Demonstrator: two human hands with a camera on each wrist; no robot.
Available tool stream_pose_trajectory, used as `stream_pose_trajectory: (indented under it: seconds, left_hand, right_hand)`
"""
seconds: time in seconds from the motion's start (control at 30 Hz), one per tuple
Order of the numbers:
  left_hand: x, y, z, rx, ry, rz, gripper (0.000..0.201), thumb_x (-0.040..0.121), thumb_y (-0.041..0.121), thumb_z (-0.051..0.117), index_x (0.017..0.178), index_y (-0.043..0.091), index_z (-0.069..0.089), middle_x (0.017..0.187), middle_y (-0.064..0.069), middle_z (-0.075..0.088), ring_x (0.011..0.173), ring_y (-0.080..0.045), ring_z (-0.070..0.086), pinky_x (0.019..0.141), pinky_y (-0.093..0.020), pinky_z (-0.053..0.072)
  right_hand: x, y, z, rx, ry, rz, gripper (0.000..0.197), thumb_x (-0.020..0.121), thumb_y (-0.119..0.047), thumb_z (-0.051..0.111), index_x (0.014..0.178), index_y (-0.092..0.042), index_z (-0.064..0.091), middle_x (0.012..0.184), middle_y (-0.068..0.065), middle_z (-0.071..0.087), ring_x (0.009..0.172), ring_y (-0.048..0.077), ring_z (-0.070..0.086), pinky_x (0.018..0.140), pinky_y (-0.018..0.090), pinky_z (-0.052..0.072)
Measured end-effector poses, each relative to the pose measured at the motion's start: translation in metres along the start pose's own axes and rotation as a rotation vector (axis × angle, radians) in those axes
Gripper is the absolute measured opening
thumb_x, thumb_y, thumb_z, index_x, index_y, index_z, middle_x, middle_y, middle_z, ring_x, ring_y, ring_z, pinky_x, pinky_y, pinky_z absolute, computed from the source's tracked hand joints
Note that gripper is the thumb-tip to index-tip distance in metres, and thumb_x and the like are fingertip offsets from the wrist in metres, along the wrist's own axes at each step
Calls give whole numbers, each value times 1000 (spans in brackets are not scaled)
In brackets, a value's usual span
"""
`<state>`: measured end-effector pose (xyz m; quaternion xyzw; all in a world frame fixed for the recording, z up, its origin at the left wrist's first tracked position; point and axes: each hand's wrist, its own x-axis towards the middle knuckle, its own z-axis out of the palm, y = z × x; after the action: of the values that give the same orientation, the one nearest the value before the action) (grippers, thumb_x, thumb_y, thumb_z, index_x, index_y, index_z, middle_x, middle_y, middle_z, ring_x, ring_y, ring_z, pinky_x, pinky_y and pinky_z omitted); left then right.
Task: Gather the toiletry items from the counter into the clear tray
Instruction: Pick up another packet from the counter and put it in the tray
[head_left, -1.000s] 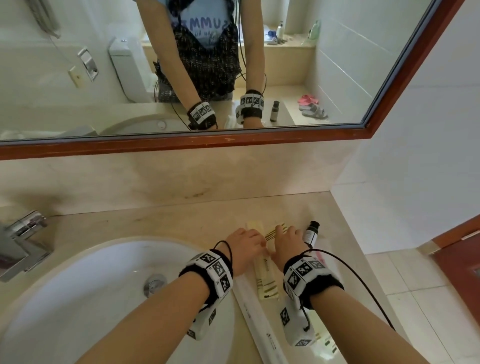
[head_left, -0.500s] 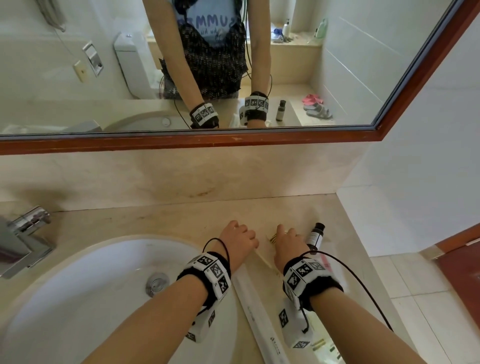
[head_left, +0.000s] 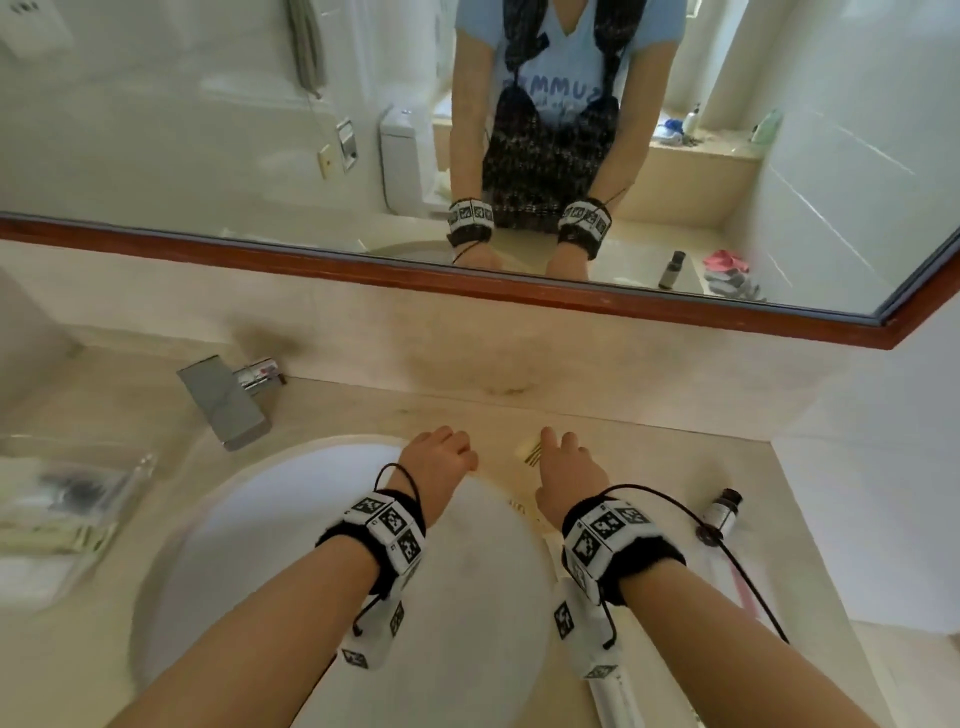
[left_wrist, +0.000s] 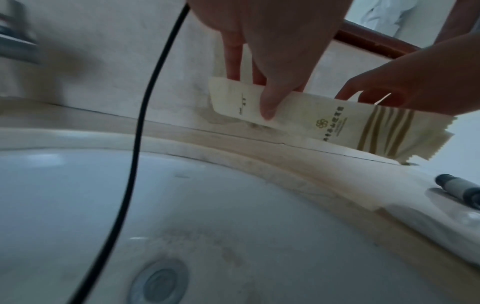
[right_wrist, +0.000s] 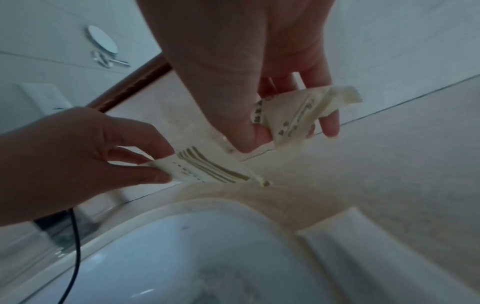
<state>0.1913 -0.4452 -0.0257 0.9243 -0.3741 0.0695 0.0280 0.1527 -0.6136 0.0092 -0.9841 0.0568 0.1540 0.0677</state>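
Above the sink rim, cream sachets (left_wrist: 309, 121) are pinched in both grips, left hand (head_left: 441, 460) nearer the clear tray (head_left: 67, 514) lying far leftward.

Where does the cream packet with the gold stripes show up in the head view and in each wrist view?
Head: the cream packet peeks out between the left hand and right hand, beyond the sink.
Left wrist: the packet sits right of centre, pinched by both hands.
Right wrist: the packet is left of centre, at the left hand's fingertips.
Shared landmark: the white sink basin, below the packet in every view.
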Motion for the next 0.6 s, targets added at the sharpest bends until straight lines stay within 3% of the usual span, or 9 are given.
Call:
stream_pose_trajectory:
  seconds: [0.07, 0.17, 0.4, 0.6]
  left_hand:
    - [-22, -13, -2, -52, -42, -71, 40, 25, -9, 77, 53, 18, 68, 58, 2, 65, 49, -18, 63, 40, -13, 45]
    - [-57, -31, -9, -69, -34, -195, 54, 10, -11, 79, 52, 20, 66, 56, 5, 63, 48, -15, 61, 34, -11, 39]
    - [-138, -71, -13, -66, -29, -223, 57, 12, -11, 81, 56, 22, 67, 58, 6, 64, 48, -15, 61, 34, -13, 44]
    - [-207, -127, -32, -47, 89, -314, 51, 17, -7, 84, 56, 21, 67, 60, 5, 65, 51, -15, 62, 42, -13, 46]
  right_hand:
    - [-6, -23, 1, -24, -11, -67, 61, 88, -4, 54, 141, -10, 25, 135, 16, 40, 119, 32, 48, 88, 37, 50]
    - [-14, -56, 3, -79, -37, -174, 60, 90, -7, 55, 141, -11, 25, 135, 16, 39, 119, 33, 47, 89, 38, 50]
    - [-30, -144, 17, -199, -153, -311, 61, 90, -15, 56, 142, -11, 24, 134, 16, 39, 115, 34, 53, 88, 39, 49]
    - [-37, -227, 25, -245, -167, -421, 62, 90, -20, 58, 142, -11, 23, 133, 16, 39, 116, 34, 52, 89, 39, 49]
